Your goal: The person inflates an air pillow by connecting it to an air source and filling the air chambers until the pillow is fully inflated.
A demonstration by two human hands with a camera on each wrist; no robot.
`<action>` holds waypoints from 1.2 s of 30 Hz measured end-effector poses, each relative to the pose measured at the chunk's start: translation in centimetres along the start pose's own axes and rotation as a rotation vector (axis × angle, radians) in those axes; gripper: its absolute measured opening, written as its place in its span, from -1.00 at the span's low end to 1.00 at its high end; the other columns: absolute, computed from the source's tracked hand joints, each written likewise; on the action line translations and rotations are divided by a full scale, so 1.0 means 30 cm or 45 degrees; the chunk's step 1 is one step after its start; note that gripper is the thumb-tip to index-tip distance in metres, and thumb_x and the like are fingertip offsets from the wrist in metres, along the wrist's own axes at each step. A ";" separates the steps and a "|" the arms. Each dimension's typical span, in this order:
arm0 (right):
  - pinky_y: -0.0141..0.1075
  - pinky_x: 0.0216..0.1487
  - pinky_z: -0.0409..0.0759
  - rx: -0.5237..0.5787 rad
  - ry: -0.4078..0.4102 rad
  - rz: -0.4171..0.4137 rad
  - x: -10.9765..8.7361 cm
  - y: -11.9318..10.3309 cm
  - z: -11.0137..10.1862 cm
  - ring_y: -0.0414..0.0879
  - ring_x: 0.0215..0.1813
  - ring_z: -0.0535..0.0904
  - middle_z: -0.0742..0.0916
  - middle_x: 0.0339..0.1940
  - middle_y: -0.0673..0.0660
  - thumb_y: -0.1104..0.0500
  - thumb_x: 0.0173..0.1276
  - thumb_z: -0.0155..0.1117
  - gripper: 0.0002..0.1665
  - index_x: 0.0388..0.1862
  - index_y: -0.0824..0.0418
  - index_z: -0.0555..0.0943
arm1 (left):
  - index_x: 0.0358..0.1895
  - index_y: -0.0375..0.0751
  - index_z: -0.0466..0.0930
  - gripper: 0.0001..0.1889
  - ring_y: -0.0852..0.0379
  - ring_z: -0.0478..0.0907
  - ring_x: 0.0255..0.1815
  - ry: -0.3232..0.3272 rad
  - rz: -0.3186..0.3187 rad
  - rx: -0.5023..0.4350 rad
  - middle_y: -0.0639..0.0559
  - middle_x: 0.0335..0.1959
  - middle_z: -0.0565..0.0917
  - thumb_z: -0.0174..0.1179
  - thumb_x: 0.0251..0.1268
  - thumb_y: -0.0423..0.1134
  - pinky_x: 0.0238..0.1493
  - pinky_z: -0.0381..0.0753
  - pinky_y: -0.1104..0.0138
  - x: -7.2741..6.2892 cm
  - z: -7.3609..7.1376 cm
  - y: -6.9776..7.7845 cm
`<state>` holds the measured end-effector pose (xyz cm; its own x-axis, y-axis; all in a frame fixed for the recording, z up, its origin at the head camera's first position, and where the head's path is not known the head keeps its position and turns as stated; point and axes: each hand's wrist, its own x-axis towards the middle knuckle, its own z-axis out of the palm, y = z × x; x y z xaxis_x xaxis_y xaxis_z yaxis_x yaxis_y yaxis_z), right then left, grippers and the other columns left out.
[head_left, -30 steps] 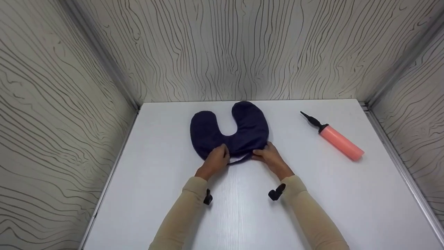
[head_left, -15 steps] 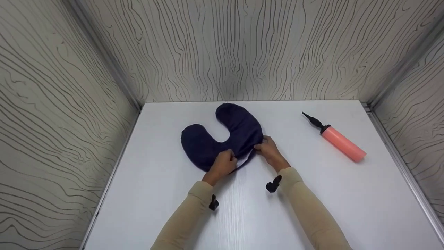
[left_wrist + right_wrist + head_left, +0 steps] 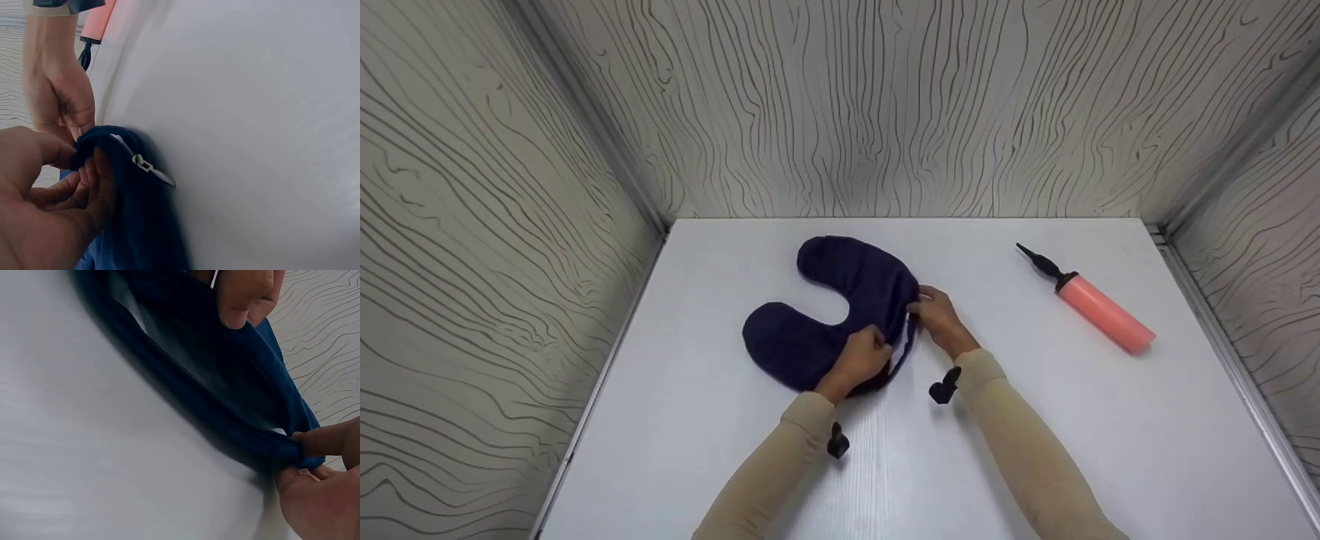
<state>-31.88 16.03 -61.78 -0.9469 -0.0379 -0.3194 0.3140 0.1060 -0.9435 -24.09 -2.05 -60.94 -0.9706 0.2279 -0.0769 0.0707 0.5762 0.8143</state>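
Note:
A dark blue U-shaped neck pillow [image 3: 802,349] lies on the white table, its two lobes toward the left and its curved back toward the right. Along that back a zipper [image 3: 197,382] gapes, showing the pale inside. My left hand [image 3: 862,358] pinches the fabric at the upper edge of the opening. At the far end of the opening, my right hand [image 3: 937,315] holds the cover between thumb and fingers. The metal zipper pull [image 3: 152,169] hangs near the left hand in the left wrist view.
A hand pump [image 3: 1102,311] with a coral barrel and black nozzle lies at the right of the table [image 3: 1110,442]. Patterned panels [image 3: 840,112] stand behind and on both sides. Black wrist cameras [image 3: 838,441] sit below both wrists.
The pillow has turned counterclockwise, its lobes swinging from the far side toward the left. My left hand has moved right and nearer; my right hand has moved slightly up and left. Both keep their grip.

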 end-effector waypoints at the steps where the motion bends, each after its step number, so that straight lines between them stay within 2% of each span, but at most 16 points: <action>1: -0.41 -0.06 0.60 -0.002 -0.006 -0.003 0.002 -0.001 0.001 -0.04 0.14 0.62 0.60 0.42 0.44 0.40 0.41 0.14 -0.24 0.60 0.44 0.32 | -0.22 -0.31 0.54 -0.95 0.21 0.47 -0.42 0.003 -0.001 -0.009 0.09 -0.45 0.53 0.18 0.43 -0.39 -0.32 0.52 0.39 0.000 0.003 0.001; 5: -0.34 0.16 0.59 -0.014 -0.019 -0.018 0.009 -0.008 0.009 0.08 0.35 0.57 0.56 0.49 0.46 0.40 0.44 0.11 -0.25 0.62 0.41 0.32 | -0.25 -0.30 0.55 -0.94 0.23 0.51 -0.46 0.030 0.024 -0.013 0.08 -0.48 0.59 0.18 0.40 -0.37 -0.35 0.56 0.39 0.003 0.013 0.004; 10: -0.25 0.29 0.60 -0.031 0.000 -0.019 0.013 -0.015 0.019 0.12 0.36 0.57 0.56 0.47 0.46 0.37 0.47 0.12 -0.30 0.58 0.45 0.36 | -0.25 -0.31 0.57 -0.93 0.21 0.61 -0.49 0.056 0.010 -0.031 0.00 -0.46 0.68 0.20 0.40 -0.36 -0.34 0.64 0.39 0.010 0.026 0.002; 14: -0.21 0.34 0.60 -0.079 0.002 0.003 0.002 -0.015 0.014 0.13 0.41 0.57 0.56 0.50 0.41 0.23 0.55 0.16 -0.32 0.59 0.40 0.37 | -0.19 -0.32 0.58 -0.93 0.20 0.64 -0.56 0.044 -0.020 -0.094 -0.04 -0.45 0.70 0.21 0.45 -0.36 -0.41 0.61 0.44 0.013 0.030 0.003; 18: -0.26 0.22 0.66 -0.089 -0.042 0.033 -0.026 -0.006 0.011 0.03 0.31 0.63 0.58 0.50 0.35 0.12 0.58 0.20 -0.27 0.66 0.26 0.33 | -0.22 -0.32 0.59 -0.93 0.22 0.56 -0.57 0.098 -0.042 -0.148 0.02 -0.46 0.62 0.23 0.42 -0.36 -0.47 0.57 0.45 0.015 0.028 0.003; 23: -0.34 -0.07 0.68 -0.025 -0.095 0.039 -0.060 0.006 0.011 -0.10 -0.02 0.66 0.61 0.46 0.34 0.24 0.46 0.21 -0.15 0.71 0.08 0.28 | -0.24 -0.27 0.50 -0.91 0.17 0.47 -0.41 0.216 -0.045 -0.181 0.05 -0.43 0.53 0.23 0.36 -0.36 -0.33 0.51 0.39 0.021 0.020 -0.001; 26: -0.32 -0.18 0.67 -0.025 -0.135 -0.003 -0.076 0.012 0.012 -0.10 -0.09 0.64 0.60 0.46 0.36 0.35 0.36 0.20 -0.03 0.74 0.02 0.22 | -0.16 -0.30 0.45 -0.87 0.08 0.51 -0.29 0.288 0.042 -0.203 -0.03 -0.36 0.55 0.19 0.29 -0.45 -0.20 0.57 0.29 0.027 0.013 -0.005; 27: -0.32 -0.21 0.66 -0.032 -0.145 -0.023 -0.080 0.015 0.013 -0.10 -0.11 0.63 0.61 0.44 0.37 0.38 0.34 0.20 0.00 0.75 0.01 0.20 | -0.11 -0.27 0.43 -0.83 0.07 0.52 -0.25 0.319 0.112 -0.205 -0.04 -0.32 0.55 0.15 0.28 -0.47 -0.17 0.58 0.28 0.039 0.022 -0.029; 29: -0.33 -0.25 0.66 -0.048 -0.156 -0.064 -0.086 0.022 0.014 -0.11 -0.13 0.65 0.66 0.36 0.41 0.44 0.31 0.20 0.05 0.76 0.02 0.16 | -0.01 -0.28 0.42 -0.72 0.01 0.59 -0.11 0.359 0.208 -0.205 -0.12 -0.19 0.62 0.07 0.23 -0.56 -0.03 0.65 0.20 0.045 0.020 -0.035; 31: -0.36 -0.30 0.64 -0.058 -0.141 -0.094 -0.090 0.029 0.016 -0.14 -0.19 0.66 0.72 0.23 0.43 0.48 0.28 0.21 0.08 0.76 0.04 0.16 | 0.06 -0.24 0.43 -0.63 -0.02 0.62 0.00 0.402 0.289 -0.156 -0.16 -0.08 0.66 -0.01 0.21 -0.61 0.07 0.67 0.16 0.058 0.022 -0.051; 32: -0.38 -0.33 0.62 -0.054 -0.129 -0.102 -0.091 0.033 0.017 -0.15 -0.22 0.66 0.74 0.18 0.42 0.50 0.27 0.21 0.09 0.76 0.04 0.17 | 0.06 -0.23 0.47 -0.62 -0.04 0.63 0.03 0.411 0.305 -0.137 -0.17 -0.05 0.67 -0.04 0.23 -0.62 0.10 0.68 0.13 0.060 0.020 -0.053; 33: -0.39 -0.35 0.60 -0.055 -0.118 -0.109 -0.091 0.036 0.018 -0.16 -0.24 0.65 0.75 0.15 0.42 0.51 0.26 0.22 0.09 0.75 0.05 0.18 | 0.05 -0.21 0.51 -0.62 -0.04 0.65 0.04 0.419 0.306 -0.119 -0.17 -0.05 0.68 -0.06 0.25 -0.62 0.11 0.69 0.12 0.063 0.019 -0.054; 34: -0.41 -0.35 0.59 -0.055 -0.107 -0.113 -0.092 0.038 0.019 -0.18 -0.25 0.66 0.76 0.14 0.41 0.52 0.26 0.23 0.08 0.75 0.07 0.18 | 0.02 -0.23 0.55 -0.64 -0.06 0.65 0.04 0.414 0.270 -0.114 -0.19 -0.04 0.69 -0.05 0.27 -0.62 0.11 0.70 0.08 0.056 0.005 -0.032; 36: -0.42 -0.35 0.58 -0.061 -0.085 -0.116 -0.092 0.041 0.021 -0.19 -0.23 0.66 0.75 0.19 0.42 0.51 0.28 0.24 0.05 0.74 0.09 0.20 | -0.07 -0.21 0.61 -0.72 -0.02 0.63 -0.07 0.410 0.217 -0.121 -0.15 -0.12 0.68 -0.03 0.36 -0.55 0.02 0.68 0.13 0.059 0.000 -0.028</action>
<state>-28.83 15.65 -62.10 -0.9641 -0.1150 -0.2395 0.2220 0.1464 -0.9640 -25.88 -2.12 -61.78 -0.9705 0.0469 0.2365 0.2301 0.4723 0.8509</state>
